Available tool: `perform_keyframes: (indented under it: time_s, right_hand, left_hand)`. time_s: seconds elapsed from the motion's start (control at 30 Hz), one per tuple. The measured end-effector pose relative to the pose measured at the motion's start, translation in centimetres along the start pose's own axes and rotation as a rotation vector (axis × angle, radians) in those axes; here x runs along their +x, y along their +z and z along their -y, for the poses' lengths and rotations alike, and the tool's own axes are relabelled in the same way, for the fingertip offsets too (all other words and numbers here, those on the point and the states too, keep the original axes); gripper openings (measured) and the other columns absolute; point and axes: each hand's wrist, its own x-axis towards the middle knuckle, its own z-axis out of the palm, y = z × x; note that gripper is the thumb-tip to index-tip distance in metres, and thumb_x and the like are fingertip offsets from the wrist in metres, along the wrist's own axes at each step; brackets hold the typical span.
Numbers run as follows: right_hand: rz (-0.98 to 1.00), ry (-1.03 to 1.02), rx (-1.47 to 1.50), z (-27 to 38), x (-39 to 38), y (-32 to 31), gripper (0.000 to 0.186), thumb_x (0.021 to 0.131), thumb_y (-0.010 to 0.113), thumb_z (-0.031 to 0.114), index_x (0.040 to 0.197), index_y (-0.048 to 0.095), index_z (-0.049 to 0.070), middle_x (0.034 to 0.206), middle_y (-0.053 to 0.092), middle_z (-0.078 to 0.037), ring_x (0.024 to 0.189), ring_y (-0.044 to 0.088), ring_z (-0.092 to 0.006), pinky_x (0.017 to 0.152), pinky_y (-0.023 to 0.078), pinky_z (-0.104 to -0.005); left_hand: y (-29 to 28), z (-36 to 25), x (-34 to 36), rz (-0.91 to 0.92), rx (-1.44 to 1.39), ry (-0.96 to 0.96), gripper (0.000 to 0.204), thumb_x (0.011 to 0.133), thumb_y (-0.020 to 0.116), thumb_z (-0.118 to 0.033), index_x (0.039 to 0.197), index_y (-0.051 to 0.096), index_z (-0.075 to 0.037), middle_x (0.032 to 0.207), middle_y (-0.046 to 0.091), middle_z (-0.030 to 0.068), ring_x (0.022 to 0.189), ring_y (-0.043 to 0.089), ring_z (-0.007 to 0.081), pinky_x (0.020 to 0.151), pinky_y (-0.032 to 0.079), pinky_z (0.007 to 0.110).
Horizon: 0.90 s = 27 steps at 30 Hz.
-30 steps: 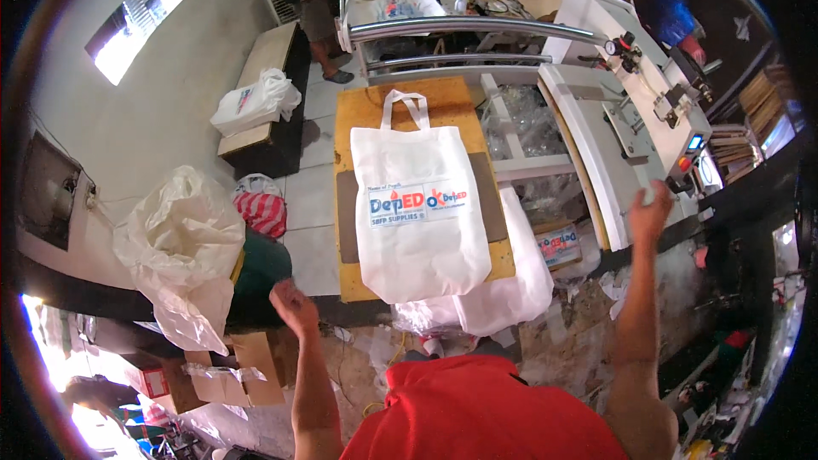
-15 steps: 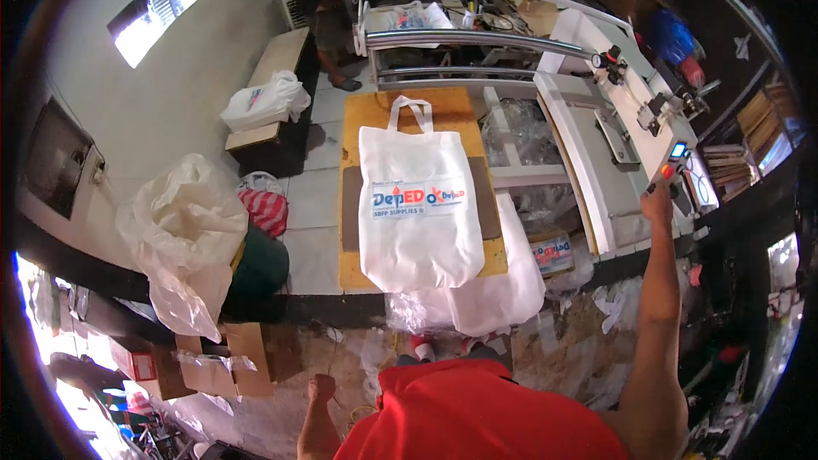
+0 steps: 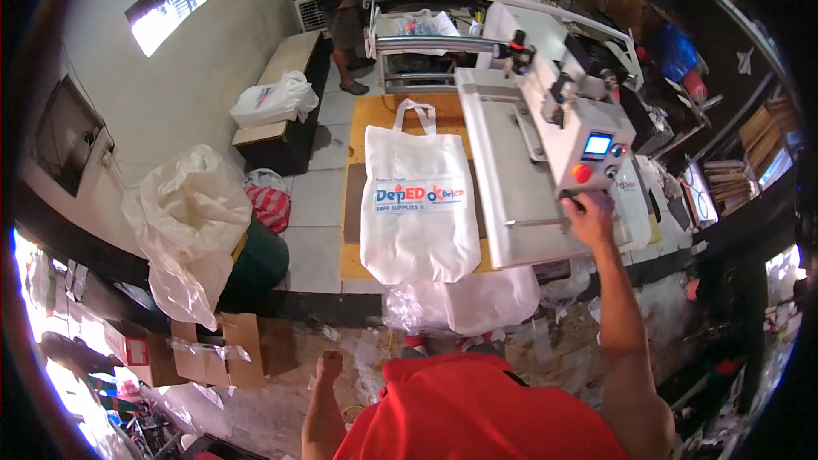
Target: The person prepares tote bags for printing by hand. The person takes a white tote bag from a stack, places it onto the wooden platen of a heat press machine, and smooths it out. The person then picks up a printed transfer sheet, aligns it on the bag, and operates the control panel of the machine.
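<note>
My right hand is closed round the dark handle at the front of a heat press, just below its red button and lit screen. The wide pale plate of the press reaches over the right side of a yellow board. On that board a white tote bag lies flat with its handles pointing away and a blue and red print facing up. The plate's left edge comes close to the bag. Low beside my body, my left hand is curled into a fist, with nothing visible in it.
Right of the press, part of another printed white bag shows. White fabric hangs at the front edge. A large white sack and cardboard boxes stand left. Behind, metal rails cross, and another person stands at far left.
The heat press has slid left with my right hand on its handle, from the far right to beside the tote bag, uncovering another bag at right. My left hand stays low.
</note>
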Motion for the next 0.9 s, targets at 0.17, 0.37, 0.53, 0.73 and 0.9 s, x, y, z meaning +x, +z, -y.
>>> perform_keyframes:
  time_s: [0.17, 0.37, 0.53, 0.73, 0.9]
  right_hand:
    - [-0.060, -0.193, 0.017, 7.4, 1.3, 5.2, 0.027, 0.087, 0.075, 0.033, 0.075, 0.064, 0.012, 0.077, 0.066, -0.007, 0.084, 0.060, -0.0301, 0.081, 0.036, -0.0500]
    - [-0.048, -0.222, 0.059, 15.3, 1.6, 7.6, 0.027, 0.089, 0.072, 0.038, 0.082, 0.067, 0.012, 0.081, 0.065, -0.007, 0.085, 0.060, -0.0285, 0.083, 0.034, -0.0484]
    - [-0.041, -0.263, 0.155, 17.1, 1.5, 8.9, 0.021, 0.091, 0.070, 0.033, 0.093, 0.068, 0.012, 0.089, 0.068, -0.007, 0.090, 0.062, -0.0277, 0.086, 0.036, -0.0466]
    - [-0.204, -0.215, 0.507, 10.7, -0.9, 2.0, 0.021, 0.091, 0.063, 0.002, 0.112, 0.064, 0.004, 0.107, 0.067, -0.015, 0.106, 0.063, -0.0319, 0.095, 0.047, -0.0431]
    - [-0.209, 0.215, 0.801, -9.1, -9.0, 5.5, 0.010, 0.100, 0.059, 0.006, 0.107, 0.064, 0.002, 0.101, 0.067, -0.013, 0.092, 0.065, -0.0206, 0.082, 0.051, -0.0305]
  left_hand:
    - [1.3, 3.0, -2.1, 0.032, -0.090, -0.004, 0.022, 0.085, 0.072, -0.028, 0.093, 0.071, -0.008, 0.076, 0.069, 0.0028, 0.060, 0.064, 0.0163, 0.055, 0.053, 0.033]
    - [1.8, 2.1, -6.6, 0.350, 0.218, 0.009, 0.020, 0.086, 0.064, -0.025, 0.095, 0.071, -0.009, 0.092, 0.071, 0.0126, 0.071, 0.070, 0.0272, 0.062, 0.057, 0.041]
    - [2.1, 1.1, -10.9, 0.061, -0.117, 0.159, 0.017, 0.092, 0.064, -0.029, 0.093, 0.069, -0.013, 0.073, 0.069, 0.0079, 0.055, 0.064, 0.0205, 0.046, 0.050, 0.037]
    - [4.0, 1.3, -18.8, 0.069, -0.392, -0.396, 0.021, 0.091, 0.063, -0.028, 0.098, 0.069, -0.009, 0.073, 0.068, 0.0061, 0.056, 0.065, 0.0197, 0.050, 0.051, 0.035]
    - [8.1, -4.9, -23.8, 0.020, -0.316, -0.577, 0.022, 0.088, 0.064, -0.024, 0.098, 0.074, -0.007, 0.066, 0.067, 0.0041, 0.058, 0.067, 0.0209, 0.057, 0.054, 0.033]
